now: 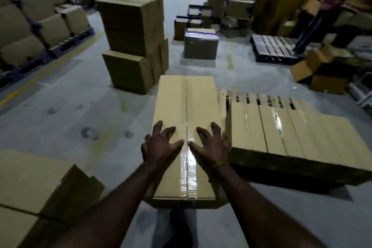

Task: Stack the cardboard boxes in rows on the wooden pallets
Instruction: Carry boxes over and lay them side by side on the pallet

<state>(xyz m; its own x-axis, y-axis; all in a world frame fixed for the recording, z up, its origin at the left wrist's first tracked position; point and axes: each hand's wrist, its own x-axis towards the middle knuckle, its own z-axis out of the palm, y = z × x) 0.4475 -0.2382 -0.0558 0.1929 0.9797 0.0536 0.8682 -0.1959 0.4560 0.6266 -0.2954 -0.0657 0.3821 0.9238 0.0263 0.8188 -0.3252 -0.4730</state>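
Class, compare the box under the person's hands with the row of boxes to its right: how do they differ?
The box under the hands stands higher; the row of boxes sits lower. Both hands, left and right, press flat on the first; nothing touches the row. It is single; the row holds several side by side. All are taped brown cardboard.

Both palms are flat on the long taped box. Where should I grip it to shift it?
Probably the two long side edges of the box, one from each side: the left hand and right hand lie spread on the lid, which gives no hold. The row of boxes crowds its right side.
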